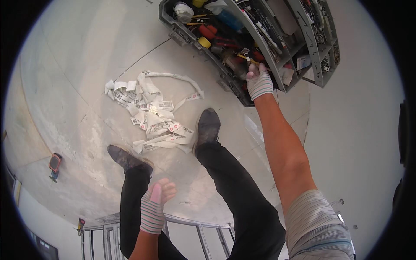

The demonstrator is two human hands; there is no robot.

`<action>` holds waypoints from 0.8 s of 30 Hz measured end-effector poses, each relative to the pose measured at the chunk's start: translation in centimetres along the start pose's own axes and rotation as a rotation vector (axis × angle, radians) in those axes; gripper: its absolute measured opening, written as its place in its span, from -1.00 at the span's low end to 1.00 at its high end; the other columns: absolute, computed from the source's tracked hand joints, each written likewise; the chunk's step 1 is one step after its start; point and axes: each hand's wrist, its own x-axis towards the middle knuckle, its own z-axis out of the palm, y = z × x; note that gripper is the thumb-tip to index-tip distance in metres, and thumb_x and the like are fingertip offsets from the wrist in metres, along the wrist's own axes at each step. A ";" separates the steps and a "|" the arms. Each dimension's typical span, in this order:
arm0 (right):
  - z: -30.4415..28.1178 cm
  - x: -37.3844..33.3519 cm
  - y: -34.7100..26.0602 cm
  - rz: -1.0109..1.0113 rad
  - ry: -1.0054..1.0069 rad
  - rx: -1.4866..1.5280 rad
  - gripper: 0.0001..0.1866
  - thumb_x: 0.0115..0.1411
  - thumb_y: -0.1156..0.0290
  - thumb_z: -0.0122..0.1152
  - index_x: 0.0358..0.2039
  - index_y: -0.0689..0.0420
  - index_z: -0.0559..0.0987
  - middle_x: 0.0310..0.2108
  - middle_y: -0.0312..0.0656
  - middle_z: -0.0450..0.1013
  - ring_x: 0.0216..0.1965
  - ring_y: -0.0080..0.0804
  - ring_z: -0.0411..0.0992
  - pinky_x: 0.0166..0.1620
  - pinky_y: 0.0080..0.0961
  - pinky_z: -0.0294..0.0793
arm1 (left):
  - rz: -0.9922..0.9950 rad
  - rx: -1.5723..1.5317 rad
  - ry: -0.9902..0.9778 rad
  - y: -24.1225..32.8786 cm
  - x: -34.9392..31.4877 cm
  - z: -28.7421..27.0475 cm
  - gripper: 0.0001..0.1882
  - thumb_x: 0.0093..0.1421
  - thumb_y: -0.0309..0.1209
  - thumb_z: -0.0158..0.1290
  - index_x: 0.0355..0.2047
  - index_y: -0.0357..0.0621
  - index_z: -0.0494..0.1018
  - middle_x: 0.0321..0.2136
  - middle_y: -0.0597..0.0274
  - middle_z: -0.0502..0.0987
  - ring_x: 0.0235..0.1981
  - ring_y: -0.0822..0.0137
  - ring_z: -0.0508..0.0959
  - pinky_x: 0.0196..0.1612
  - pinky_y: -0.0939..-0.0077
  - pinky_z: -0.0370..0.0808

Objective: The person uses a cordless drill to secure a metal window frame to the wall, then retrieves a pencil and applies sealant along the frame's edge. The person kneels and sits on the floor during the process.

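My right hand [259, 81], in a work glove with a striped cuff, reaches into an opened dark toolbox [226, 81]. Its fingers are bent together at a slim yellow item [248, 57] with a pale piece at its end; the kind of item is unclear. My left hand [157, 200], gloved the same way, hangs above my left leg with its fingers loosely apart and nothing in them. A tangled heap of white printed strips [161, 125] lies on the floor in front of my shoes.
Stepped-out trays [277, 52] of the toolbox hold pens, small hardware and tools. A red and blue device [55, 162] lies on the floor at left. Near my legs is a metal ladder [202, 236], with a yellow and dark tool [81, 224] beside it.
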 end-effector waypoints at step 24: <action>-3.1 -2.8 -1.7 0.190 -0.379 -0.404 -0.70 0.44 0.22 0.07 -0.01 0.18 0.49 -0.15 -0.06 0.58 -0.53 -0.50 0.42 -0.59 -0.62 0.34 | 0.197 0.262 -0.297 7.1 17.9 18.1 -0.45 0.43 -0.03 0.01 0.23 -0.18 0.40 0.05 -0.02 0.55 -0.03 0.19 0.61 0.02 0.39 0.57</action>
